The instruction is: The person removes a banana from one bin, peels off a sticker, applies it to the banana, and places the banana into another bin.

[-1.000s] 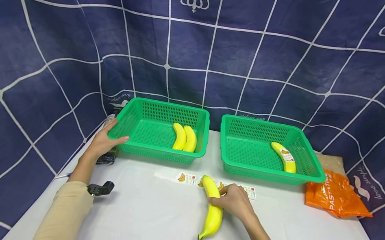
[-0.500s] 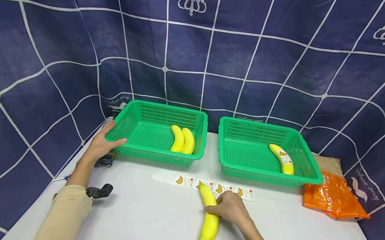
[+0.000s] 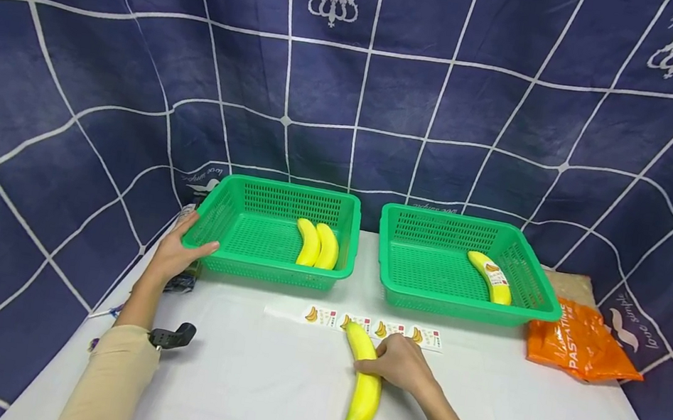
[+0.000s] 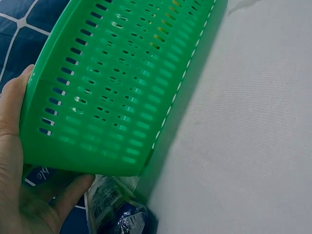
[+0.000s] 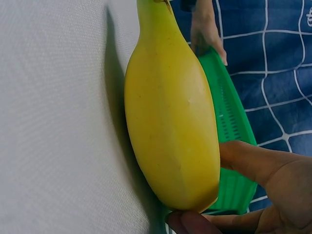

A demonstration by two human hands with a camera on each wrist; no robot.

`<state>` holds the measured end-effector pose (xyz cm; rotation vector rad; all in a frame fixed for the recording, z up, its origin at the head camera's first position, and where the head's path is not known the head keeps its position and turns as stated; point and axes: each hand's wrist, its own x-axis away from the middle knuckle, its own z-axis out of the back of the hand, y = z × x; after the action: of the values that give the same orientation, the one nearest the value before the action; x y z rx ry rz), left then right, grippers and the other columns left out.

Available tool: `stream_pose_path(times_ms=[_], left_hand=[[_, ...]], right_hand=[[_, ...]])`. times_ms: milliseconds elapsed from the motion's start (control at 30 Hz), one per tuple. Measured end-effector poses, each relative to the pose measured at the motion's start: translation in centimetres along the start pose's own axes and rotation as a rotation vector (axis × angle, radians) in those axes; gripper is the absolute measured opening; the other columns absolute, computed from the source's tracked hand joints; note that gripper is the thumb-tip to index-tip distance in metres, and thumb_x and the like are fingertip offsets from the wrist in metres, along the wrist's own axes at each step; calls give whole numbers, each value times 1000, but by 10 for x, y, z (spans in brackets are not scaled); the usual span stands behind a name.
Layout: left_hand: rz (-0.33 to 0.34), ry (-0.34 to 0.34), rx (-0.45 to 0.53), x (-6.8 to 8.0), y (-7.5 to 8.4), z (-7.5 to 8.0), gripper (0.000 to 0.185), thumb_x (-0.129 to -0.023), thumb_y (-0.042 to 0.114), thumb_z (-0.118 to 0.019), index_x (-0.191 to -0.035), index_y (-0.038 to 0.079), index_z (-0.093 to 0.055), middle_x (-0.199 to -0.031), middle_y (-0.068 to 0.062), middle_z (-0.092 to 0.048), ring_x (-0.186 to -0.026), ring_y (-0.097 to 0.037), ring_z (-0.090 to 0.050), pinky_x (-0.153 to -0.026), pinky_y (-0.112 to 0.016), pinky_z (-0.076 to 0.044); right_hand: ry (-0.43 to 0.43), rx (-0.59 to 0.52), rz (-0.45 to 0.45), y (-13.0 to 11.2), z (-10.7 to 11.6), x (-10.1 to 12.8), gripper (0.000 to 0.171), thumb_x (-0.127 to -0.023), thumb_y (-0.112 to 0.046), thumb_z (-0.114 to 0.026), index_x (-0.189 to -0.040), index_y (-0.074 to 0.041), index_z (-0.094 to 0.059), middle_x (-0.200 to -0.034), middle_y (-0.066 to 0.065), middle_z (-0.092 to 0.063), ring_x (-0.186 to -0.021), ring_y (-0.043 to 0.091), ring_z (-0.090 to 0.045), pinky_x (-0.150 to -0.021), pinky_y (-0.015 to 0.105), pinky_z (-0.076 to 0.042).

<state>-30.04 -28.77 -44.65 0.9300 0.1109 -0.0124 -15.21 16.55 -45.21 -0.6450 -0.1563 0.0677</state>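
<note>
Two hands: both were at work on the white desk [image 3: 260, 386], well apart from each other.
Right hand: the right hand [image 3: 401, 364] lay over the middle of a loose banana [image 3: 365, 380], its thumb and fingers curled round the fruit and clamped on it.
Loose banana: it rested on the desk in front of the gap between the two baskets, lengthwise away from the person, stem end nearest them; its far tip touched the sticker strip.
Right wrist view: the banana [image 5: 170, 131] filled the frame, with a fingertip and the thumb against its end.
Left hand: the left hand [image 3: 175, 255] gripped the near left corner of the left basket [image 3: 226, 212], thumb hooked over the front rim and fingers up the outer side wall.
Left wrist view: the palm [image 4: 12, 161] was pressed to the basket's slotted wall [image 4: 117, 87], the thumb curling under its corner.
Left basket contents: two bananas [image 3: 317, 244] lay side by side, touching, toward its right side.
Right basket: the second green basket [image 3: 431, 223] stood just beside the first and held one labelled banana [image 3: 491, 277] near its right wall.
Sticker strip: a row of banana stickers [image 3: 372, 327] lay flat on the desk just in front of the baskets.
Orange bag: a crumpled orange plastic bag [image 3: 583, 341] sat right of the right basket.
Dark packet: a small dark wrapper [image 4: 117, 212] lay by the left basket's corner, under the left hand.
</note>
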Motion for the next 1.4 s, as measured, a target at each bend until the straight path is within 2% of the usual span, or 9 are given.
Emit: stream_pose_path(times_ms=[333, 533, 667, 867, 1000, 1133, 1200, 1300, 1400], left_hand=[[-2, 16, -102, 0, 11, 4, 105, -85, 53, -69, -158, 11, -5, -165, -14, -2, -149, -46, -7, -115, -68, -17], [-166, 174, -228, 20, 42, -1, 98, -86, 41, -72, -155, 1, -16, -160, -25, -18, -144, -51, -20, -114, -67, -22], [-266, 197, -315, 44, 68, -13, 95, -84, 35, -75, -153, -2, -22, -157, -27, -26, -140, -53, -26, -111, -69, -25], [-402, 111, -381, 85, 95, -44, 94, -81, 41, -77, -154, 8, -28, -156, -19, -34, -140, -47, -34, -110, -67, -31], [-483, -29, -383, 107, 103, -68, 84, -81, 43, -77, -149, 10, -40, -151, -15, -44, -136, -43, -43, -108, -64, -37], [-507, -240, -371, 113, 103, -94, 77, -81, 44, -75, -145, 11, -47, -147, -11, -50, -134, -39, -47, -110, -58, -39], [-507, -308, -378, 113, 99, -108, 78, -81, 45, -76, -145, 11, -47, -147, -10, -50, -136, -35, -46, -112, -54, -38], [-536, -336, -426, 112, 88, -126, 83, -80, 47, -76, -146, 8, -45, -148, -10, -49, -137, -31, -46, -113, -48, -38], [-592, -307, -524, 111, 77, -141, 88, -80, 54, -72, -147, 6, -43, -150, -11, -47, -139, -29, -45, -115, -45, -38]], right_hand=[[1, 2, -3, -1, -2, -3, 52, -69, -38, -84, -44, -19, -43, -42, -11, -26, -42, 7, -21, -43, 21, -14], [21, 14, -2, 0, -1, -5, 53, -68, -39, -85, -44, -19, -42, -42, -11, -25, -42, 7, -21, -42, 21, -14], [19, 13, -14, -1, 0, -4, 52, -68, -39, -85, -44, -18, -43, -42, -11, -26, -42, 8, -22, -43, 21, -15], [14, 11, -26, -1, 0, -4, 51, -68, -38, -85, -44, -18, -44, -42, -11, -27, -42, 8, -23, -43, 21, -15], [11, 18, -33, -1, 1, -3, 51, -68, -39, -85, -45, -18, -45, -42, -10, -27, -42, 8, -24, -43, 21, -16], [12, 23, -31, -1, 1, -3, 51, -69, -39, -85, -45, -17, -45, -42, -10, -28, -41, 8, -24, -43, 21, -16], [8, 17, -26, -1, 1, -3, 51, -68, -39, -85, -45, -18, -45, -42, -10, -27, -42, 8, -24, -43, 21, -16], [4, 10, -18, 0, -1, -3, 51, -68, -39, -85, -45, -18, -44, -42, -11, -27, -42, 8, -23, -43, 21, -15], [-4, 7, -16, 1, -1, -2, 51, -68, -39, -85, -45, -18, -45, -42, -11, -28, -42, 8, -24, -43, 21, -16]])
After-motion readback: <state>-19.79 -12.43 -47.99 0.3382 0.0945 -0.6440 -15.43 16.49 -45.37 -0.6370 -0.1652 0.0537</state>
